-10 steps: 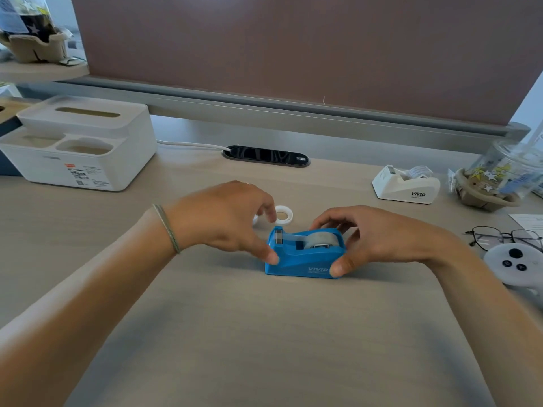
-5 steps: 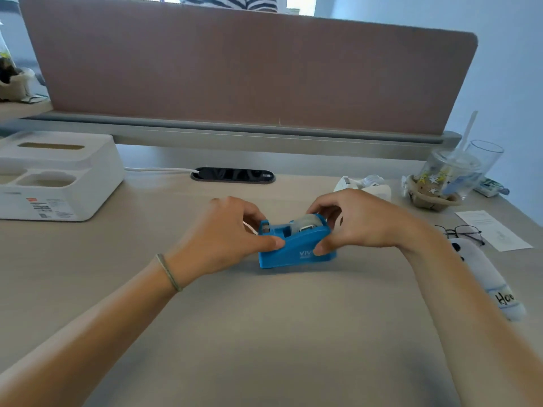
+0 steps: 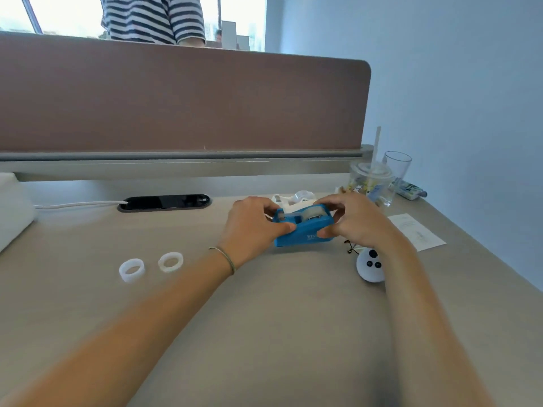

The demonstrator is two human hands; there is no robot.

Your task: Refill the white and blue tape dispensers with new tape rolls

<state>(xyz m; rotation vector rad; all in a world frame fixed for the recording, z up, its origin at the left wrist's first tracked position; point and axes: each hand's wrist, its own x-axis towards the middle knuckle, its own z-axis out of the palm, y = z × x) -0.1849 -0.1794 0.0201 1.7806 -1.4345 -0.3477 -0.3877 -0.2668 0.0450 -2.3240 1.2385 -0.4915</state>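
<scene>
The blue tape dispenser (image 3: 299,232) is held between both hands at the middle right of the desk, with a clear tape roll (image 3: 313,214) seated in it. My left hand (image 3: 252,227) grips its left end near the cutter. My right hand (image 3: 357,223) grips its right end. Whether its base rests on the desk I cannot tell. The white tape dispenser (image 3: 293,199) stands just behind, mostly hidden by the hands and the blue one. Two empty white tape cores (image 3: 132,269) (image 3: 171,261) lie on the desk to the left.
A plastic cup with a straw (image 3: 370,179) and a glass (image 3: 396,167) stand at the back right. A paper slip (image 3: 417,232), a white controller (image 3: 370,264) and glasses lie right of my hands. A brown partition (image 3: 182,98), a cable port (image 3: 164,202) and a white box (image 3: 11,207) line the back.
The view has tilted up and swung right. Both hands have carried the blue dispenser back toward the white one. The two empty cores have come into view at the left.
</scene>
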